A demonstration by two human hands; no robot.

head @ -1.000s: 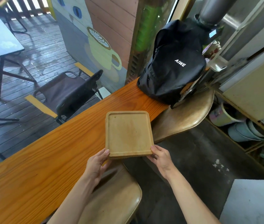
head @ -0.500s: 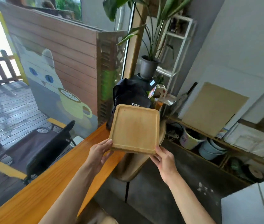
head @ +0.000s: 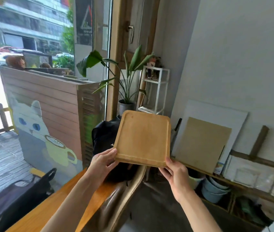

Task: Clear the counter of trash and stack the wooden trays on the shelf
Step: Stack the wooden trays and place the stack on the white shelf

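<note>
Wooden tray point(head: 143, 138) held in both hands above orange counter point(head: 52, 208).

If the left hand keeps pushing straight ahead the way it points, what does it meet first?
Probably the black fabric backpack on the orange wooden counter, just beyond the left hand gripping the square wooden tray; depth is unclear.

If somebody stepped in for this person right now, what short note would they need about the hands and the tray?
Left hand: grips the near left corner of the wooden tray.
Right hand: grips its near right corner.
Tray: held in the air, tilted, above the far end of the counter, in front of the black bag.
Done: tray is off the counter.
Left: stack it on the shelf; which shelf is unclear. No trash in view.
</note>
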